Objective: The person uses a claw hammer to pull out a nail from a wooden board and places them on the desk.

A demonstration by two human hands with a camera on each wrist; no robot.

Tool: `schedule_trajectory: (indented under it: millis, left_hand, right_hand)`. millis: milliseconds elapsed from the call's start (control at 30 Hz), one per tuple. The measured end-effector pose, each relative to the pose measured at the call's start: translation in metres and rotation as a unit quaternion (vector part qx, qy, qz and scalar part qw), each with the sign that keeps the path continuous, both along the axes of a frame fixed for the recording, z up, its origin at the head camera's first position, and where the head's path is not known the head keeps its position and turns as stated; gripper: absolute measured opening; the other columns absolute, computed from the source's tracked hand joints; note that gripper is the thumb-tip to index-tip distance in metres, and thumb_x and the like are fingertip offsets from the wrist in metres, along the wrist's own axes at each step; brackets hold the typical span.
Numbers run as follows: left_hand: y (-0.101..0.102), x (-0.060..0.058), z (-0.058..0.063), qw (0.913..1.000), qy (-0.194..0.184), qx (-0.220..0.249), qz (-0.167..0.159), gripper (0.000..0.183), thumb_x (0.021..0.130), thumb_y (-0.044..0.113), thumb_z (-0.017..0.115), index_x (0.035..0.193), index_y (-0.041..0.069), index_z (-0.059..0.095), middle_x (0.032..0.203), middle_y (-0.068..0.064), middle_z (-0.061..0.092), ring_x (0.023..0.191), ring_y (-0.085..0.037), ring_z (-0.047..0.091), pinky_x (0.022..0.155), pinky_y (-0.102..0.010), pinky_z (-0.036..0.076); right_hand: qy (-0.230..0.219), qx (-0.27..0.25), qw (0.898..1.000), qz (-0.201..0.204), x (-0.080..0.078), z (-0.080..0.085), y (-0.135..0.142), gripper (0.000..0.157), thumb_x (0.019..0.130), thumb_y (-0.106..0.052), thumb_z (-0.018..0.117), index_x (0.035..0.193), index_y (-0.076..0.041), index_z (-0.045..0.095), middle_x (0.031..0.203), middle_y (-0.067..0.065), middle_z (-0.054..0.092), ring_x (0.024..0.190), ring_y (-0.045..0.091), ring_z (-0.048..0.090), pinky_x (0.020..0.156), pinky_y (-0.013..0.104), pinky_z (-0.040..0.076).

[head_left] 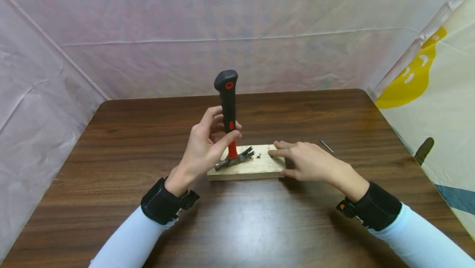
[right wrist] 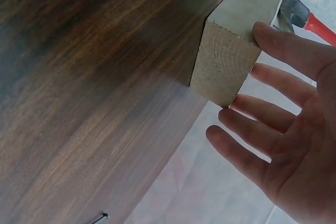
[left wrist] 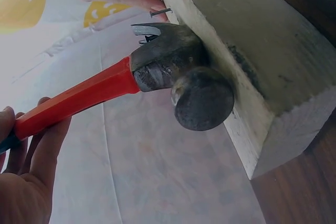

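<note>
Two black wrist straps (head_left: 386, 206) nearest, at the ends of pale-blue sleeves (head_left: 126, 243); bulky fittings on both, liable to knock the table (head_left: 111, 148) if lowered. Left hand (head_left: 204, 144): thumb and fingers closed about the hammer (head_left: 229, 105) where black grip meets red shaft. Handle roughly upright, metal head resting on left part of the wooden board (head_left: 259, 168), claw (head_left: 247, 153) toward the right. Judged weak point: light hold low on the handle, so toppling or twisting possible under uneven load. Right hand (head_left: 311, 163): fingers extended and spread, touching right end of board, thumb by its near edge; no full wrap seen. Likely too loose a brace against a hard sideways force; sliding or lifting of board the probable result. Nail (left wrist: 160, 12) projecting from board top between claw and right fingers; scrape or pinch possible on a slip of the claw. Dark bit (left wrist: 150, 39) at the claw, perhaps another nail; cannot tell whether caught. Main obstruction: right fingers, close to nail and roughly in line with claw. Just past right hand, loose nail (head_left: 326, 146) flat on table; could roll or scatter if brushed. Farther back, bare wood grain, then pale sheet (head_left: 222, 33) just behind rear edge, limiting any wide swing; yellow printed shape (head_left: 412, 80) on right-hand sheet.
</note>
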State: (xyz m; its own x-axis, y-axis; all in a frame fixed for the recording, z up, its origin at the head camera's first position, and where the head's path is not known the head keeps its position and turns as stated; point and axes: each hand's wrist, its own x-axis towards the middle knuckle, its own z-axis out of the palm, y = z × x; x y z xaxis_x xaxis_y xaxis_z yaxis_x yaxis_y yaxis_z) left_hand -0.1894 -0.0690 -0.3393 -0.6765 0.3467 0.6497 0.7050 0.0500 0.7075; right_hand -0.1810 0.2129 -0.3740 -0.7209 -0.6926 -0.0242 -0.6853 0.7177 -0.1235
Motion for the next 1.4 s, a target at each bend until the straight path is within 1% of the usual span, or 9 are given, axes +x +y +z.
schedule_trajectory:
  millis: [133,233,367,500,700,867,1067,1267,1400]
  left_hand:
    - [-0.001,0.0,-0.001,0.9999,-0.009,0.008,-0.005,0.053,0.085,-0.013,0.07,0.13,0.005,0.047,0.097,-0.01,0.066,0.082,-0.021,0.069,0.072,-0.032,0.057]
    - [-0.002,0.0,-0.002,0.9998,-0.012,0.01,-0.007,0.053,0.085,-0.013,0.069,0.13,0.005,0.047,0.098,-0.006,0.066,0.083,-0.022,0.069,0.071,-0.032,0.057]
    - [-0.002,0.001,-0.002,0.9997,-0.015,0.016,-0.01,0.053,0.085,-0.013,0.069,0.13,0.006,0.047,0.098,-0.006,0.066,0.083,-0.023,0.069,0.071,-0.033,0.057]
    - [-0.003,0.002,-0.002,0.9995,-0.02,0.022,-0.004,0.054,0.085,-0.014,0.069,0.13,0.006,0.046,0.098,-0.006,0.065,0.083,-0.023,0.069,0.072,-0.033,0.057]
    - [-0.005,0.003,-0.001,0.9993,-0.022,0.031,-0.003,0.054,0.085,-0.015,0.068,0.131,0.005,0.046,0.099,-0.014,0.064,0.086,-0.024,0.068,0.074,-0.035,0.057]
    - [-0.005,0.004,-0.002,0.999,-0.021,0.039,-0.005,0.053,0.085,-0.016,0.067,0.129,0.004,0.046,0.099,-0.013,0.064,0.085,-0.024,0.068,0.074,-0.035,0.057]
    - [-0.007,0.005,-0.003,0.9983,-0.027,0.051,-0.003,0.052,0.086,-0.017,0.066,0.128,0.005,0.045,0.098,-0.014,0.064,0.084,-0.026,0.068,0.073,-0.037,0.057]
    - [-0.012,0.007,-0.002,0.9977,-0.026,0.062,-0.001,0.051,0.088,-0.018,0.063,0.129,0.004,0.044,0.1,-0.015,0.063,0.084,-0.027,0.068,0.072,-0.038,0.057]
    - [-0.014,0.008,-0.002,0.9974,-0.019,0.069,0.0,0.049,0.088,-0.019,0.061,0.128,0.003,0.043,0.1,-0.011,0.063,0.084,-0.027,0.068,0.073,-0.039,0.057]
  right_hand:
    - [-0.001,0.0,1.0,-0.002,0.0,0.0,0.0,0.059,0.084,-0.035,0.078,0.138,-0.018,0.058,0.143,0.015,0.045,0.108,0.038,0.063,0.075,0.045,0.055]
    - [0.001,-0.003,1.0,-0.001,0.001,-0.001,0.001,0.059,0.084,-0.035,0.078,0.138,-0.017,0.059,0.142,0.015,0.046,0.106,0.038,0.064,0.074,0.045,0.055]
    - [0.001,-0.006,1.0,0.001,0.001,-0.001,0.001,0.059,0.085,-0.036,0.078,0.138,-0.017,0.059,0.142,0.015,0.045,0.102,0.037,0.065,0.073,0.044,0.056]
    - [-0.002,-0.005,1.0,0.0,0.001,-0.001,0.001,0.059,0.086,-0.038,0.076,0.138,-0.017,0.058,0.144,0.015,0.044,0.1,0.036,0.066,0.073,0.043,0.056]
    - [-0.005,-0.007,1.0,-0.003,0.001,-0.001,0.0,0.059,0.086,-0.037,0.076,0.138,-0.017,0.058,0.143,0.015,0.044,0.1,0.036,0.066,0.073,0.043,0.056]
    - [-0.003,-0.009,1.0,-0.004,0.002,-0.003,0.001,0.058,0.086,-0.037,0.076,0.138,-0.016,0.058,0.143,0.015,0.045,0.098,0.036,0.067,0.075,0.043,0.055]
    - [0.0,-0.012,1.0,0.001,0.002,-0.003,0.002,0.059,0.086,-0.036,0.076,0.138,-0.015,0.058,0.143,0.016,0.045,0.095,0.037,0.067,0.072,0.042,0.056]
    - [0.004,-0.013,1.0,0.001,0.002,-0.004,0.002,0.059,0.086,-0.036,0.077,0.138,-0.015,0.058,0.143,0.015,0.044,0.097,0.036,0.067,0.077,0.043,0.055]
    - [-0.001,-0.013,1.0,-0.001,0.002,-0.003,0.003,0.059,0.086,-0.037,0.076,0.138,-0.016,0.058,0.144,0.015,0.043,0.097,0.036,0.067,0.078,0.043,0.055]
